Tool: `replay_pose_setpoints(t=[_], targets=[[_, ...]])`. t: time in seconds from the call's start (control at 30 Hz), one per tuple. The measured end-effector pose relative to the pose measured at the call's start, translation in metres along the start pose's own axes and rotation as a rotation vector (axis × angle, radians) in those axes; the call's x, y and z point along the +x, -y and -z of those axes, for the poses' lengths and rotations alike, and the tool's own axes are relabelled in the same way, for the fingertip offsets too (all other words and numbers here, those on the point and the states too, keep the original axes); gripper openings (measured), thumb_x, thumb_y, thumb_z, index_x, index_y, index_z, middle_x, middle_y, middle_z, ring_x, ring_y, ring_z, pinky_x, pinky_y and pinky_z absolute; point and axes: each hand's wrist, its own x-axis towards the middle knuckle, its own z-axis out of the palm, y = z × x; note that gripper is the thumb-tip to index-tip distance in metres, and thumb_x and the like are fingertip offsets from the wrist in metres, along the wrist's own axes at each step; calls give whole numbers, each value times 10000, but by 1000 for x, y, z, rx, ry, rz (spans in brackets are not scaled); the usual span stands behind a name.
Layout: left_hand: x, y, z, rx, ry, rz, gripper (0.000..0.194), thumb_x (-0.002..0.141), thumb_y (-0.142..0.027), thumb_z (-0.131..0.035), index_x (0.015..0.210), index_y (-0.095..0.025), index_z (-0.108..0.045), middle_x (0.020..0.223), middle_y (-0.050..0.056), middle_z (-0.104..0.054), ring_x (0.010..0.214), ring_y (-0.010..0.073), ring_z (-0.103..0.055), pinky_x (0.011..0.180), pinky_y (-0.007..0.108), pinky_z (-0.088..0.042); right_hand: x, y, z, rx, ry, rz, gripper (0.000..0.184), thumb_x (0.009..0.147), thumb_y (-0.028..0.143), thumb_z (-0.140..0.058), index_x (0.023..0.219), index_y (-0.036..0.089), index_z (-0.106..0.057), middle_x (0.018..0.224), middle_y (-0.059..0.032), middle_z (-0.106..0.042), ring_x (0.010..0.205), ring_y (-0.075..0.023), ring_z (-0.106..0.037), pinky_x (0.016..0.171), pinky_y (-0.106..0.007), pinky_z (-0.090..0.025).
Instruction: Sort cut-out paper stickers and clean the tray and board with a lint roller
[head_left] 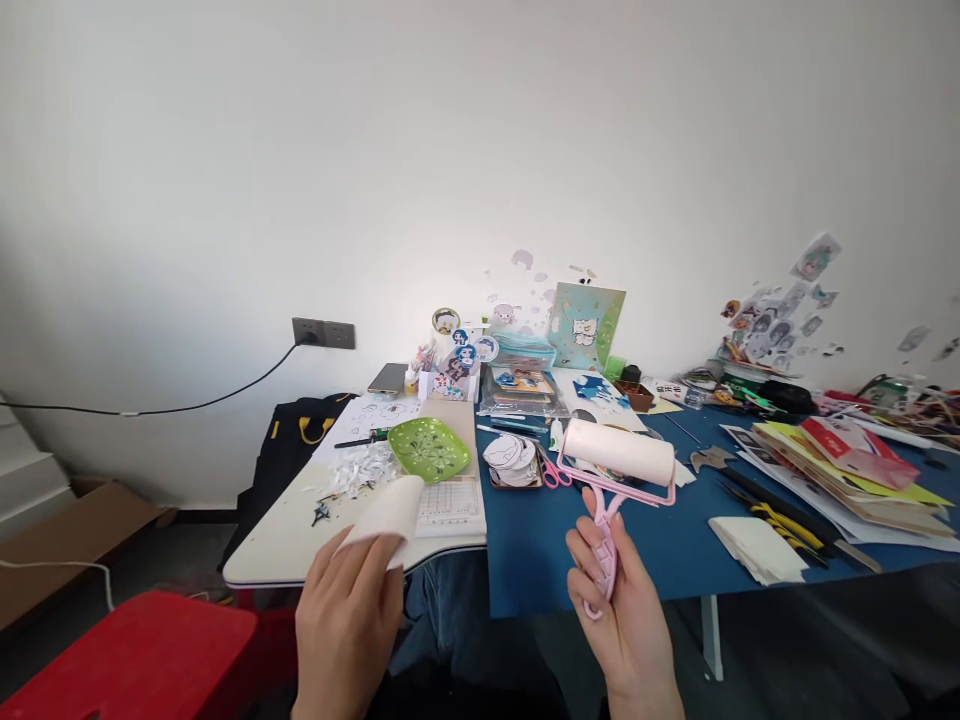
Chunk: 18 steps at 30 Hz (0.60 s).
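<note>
The right hand [626, 600] has its fingers [583, 548] wrapped around the pink handle of a lint roller [619, 452], whose white roll stands above them, in front of the blue worktop [532, 570]. The left hand [346, 615] has its fingers [373, 562] closed on a curled white sheet [386, 512], held near the front edge of the white worktop [277, 545].

Beyond and slightly right of the left fingers lies a green plate [429, 450] with a pale leaf pattern; white paper shreds [364, 470] are heaped just beside it, to its left. Between the two hands and farther back, a small shallow box [538, 484] holds a stack of white paper cutouts [511, 455] with line drawings. Pink-handled scissors [556, 476] lie right beside that box, left of the roller's head.

Farther beyond, a clear plastic bag [551, 408] contains flat printed pieces, blue and orange among them, and behind it is a light-blue pouch [517, 350]. A small brown box [634, 396] sits past the roller, its contents too small to tell. To the right of the right fingers are folded white tissues [754, 550] and yellow-handled pliers [780, 525].
</note>
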Motion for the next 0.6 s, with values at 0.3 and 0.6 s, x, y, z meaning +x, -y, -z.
replay_pose_setpoints(t=[0.3, 0.6], targets=[[-2, 19, 16, -629, -79, 769, 237, 649, -32, -372, 674, -217, -517, 730, 1, -545, 750, 171, -557, 663, 267, -423, -6, 0, 11, 62, -89, -66, 311, 878, 308, -586, 1179, 240, -545, 610, 86, -315, 432, -41, -244, 346, -147, -241], [1, 36, 26, -952, -242, 1100, 273, 705, -358, -437, 513, -211, -311, 573, -14, -290, 549, 149, -352, 511, 275, -338, -6, -10, 19, 6, -195, -172, 393, 838, 349, -630, 1213, 270, -542, 605, 82, -336, 406, -43, -244, 331, -165, -266]])
